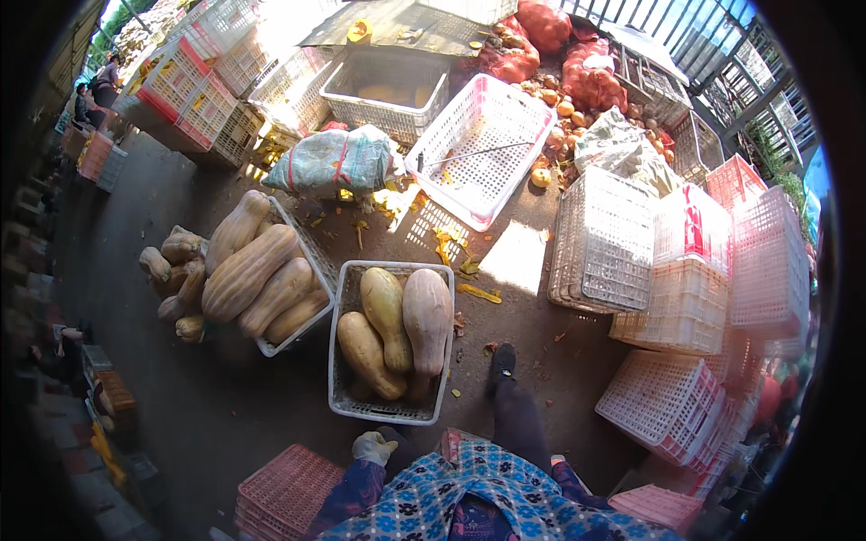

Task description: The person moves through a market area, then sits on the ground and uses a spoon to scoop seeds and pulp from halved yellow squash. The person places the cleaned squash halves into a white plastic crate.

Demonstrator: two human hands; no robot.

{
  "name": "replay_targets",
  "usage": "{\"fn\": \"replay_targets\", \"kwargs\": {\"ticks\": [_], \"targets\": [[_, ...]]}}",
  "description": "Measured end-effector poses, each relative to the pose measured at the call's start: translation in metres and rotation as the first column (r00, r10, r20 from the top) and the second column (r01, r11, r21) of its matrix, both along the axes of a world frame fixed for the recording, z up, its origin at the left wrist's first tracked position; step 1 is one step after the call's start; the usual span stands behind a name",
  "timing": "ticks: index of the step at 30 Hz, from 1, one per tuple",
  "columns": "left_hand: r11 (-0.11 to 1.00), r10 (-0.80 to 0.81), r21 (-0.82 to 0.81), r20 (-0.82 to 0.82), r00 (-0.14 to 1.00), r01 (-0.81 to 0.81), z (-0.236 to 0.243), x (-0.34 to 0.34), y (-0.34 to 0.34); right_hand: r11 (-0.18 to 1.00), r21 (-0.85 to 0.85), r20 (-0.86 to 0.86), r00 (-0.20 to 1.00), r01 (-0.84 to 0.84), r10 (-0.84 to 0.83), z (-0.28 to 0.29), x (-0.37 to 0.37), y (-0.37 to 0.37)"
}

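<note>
My left hand (pixel 373 448), in a pale work glove, hangs just below the near edge of a white plastic crate (pixel 386 417), apart from it. Its fingers are curled, and nothing shows in them. Inside the crate lie several long tan squashes (pixel 428 322), one greener than the others. Of my right arm only the dark patterned sleeve (pixel 575 484) shows at my side; the hand does not show. To the left, a second crate (pixel 316 311), tilted, is heaped with large ribbed squashes (pixel 250 273). Smaller squashes (pixel 180 270) lie on the ground beside it.
Stacked white and pink crates (pixel 603 239) line the right side. Ahead are a pink-white crate (pixel 487 135) with a dark rod, a grey crate (pixel 386 90), a green woven sack (pixel 334 162) and red net sacks (pixel 591 77). Red crates (pixel 287 491) stand near my left. Yellow scraps litter the ground.
</note>
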State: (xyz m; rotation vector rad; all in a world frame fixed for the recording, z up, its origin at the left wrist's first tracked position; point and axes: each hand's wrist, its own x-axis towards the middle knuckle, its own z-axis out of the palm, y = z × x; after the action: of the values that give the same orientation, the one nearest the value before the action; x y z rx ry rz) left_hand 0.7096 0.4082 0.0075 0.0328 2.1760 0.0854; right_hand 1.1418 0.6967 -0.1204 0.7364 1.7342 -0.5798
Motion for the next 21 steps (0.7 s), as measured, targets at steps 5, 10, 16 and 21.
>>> {"fn": "replay_targets", "kwargs": {"ticks": [5, 10, 16, 21], "targets": [[0.979, 0.123, 0.163, -0.012, 0.992, -0.12, 0.002, 0.036, 0.083, 0.989, -0.009, 0.059, 0.988, -0.145, 0.146, 0.032, -0.032, 0.125], [0.93, 0.09, 0.365, -0.102, 0.991, -0.047, 0.014, 0.051, 0.18, 0.999, 0.025, -0.005, 0.999, 0.032, -0.032, 0.03, -0.022, 0.199], [0.925, 0.225, 0.327, -0.06, 0.972, -0.194, 0.034, 0.031, 0.215, 0.988, -0.091, -0.132, 0.985, -0.123, 0.111, 0.018, -0.008, 0.19], [0.912, 0.395, 0.168, -0.121, 0.911, -0.373, 0.028, 0.028, 0.187, 0.962, -0.172, -0.178, 0.967, -0.213, 0.182, 0.04, -0.05, 0.202]]}}
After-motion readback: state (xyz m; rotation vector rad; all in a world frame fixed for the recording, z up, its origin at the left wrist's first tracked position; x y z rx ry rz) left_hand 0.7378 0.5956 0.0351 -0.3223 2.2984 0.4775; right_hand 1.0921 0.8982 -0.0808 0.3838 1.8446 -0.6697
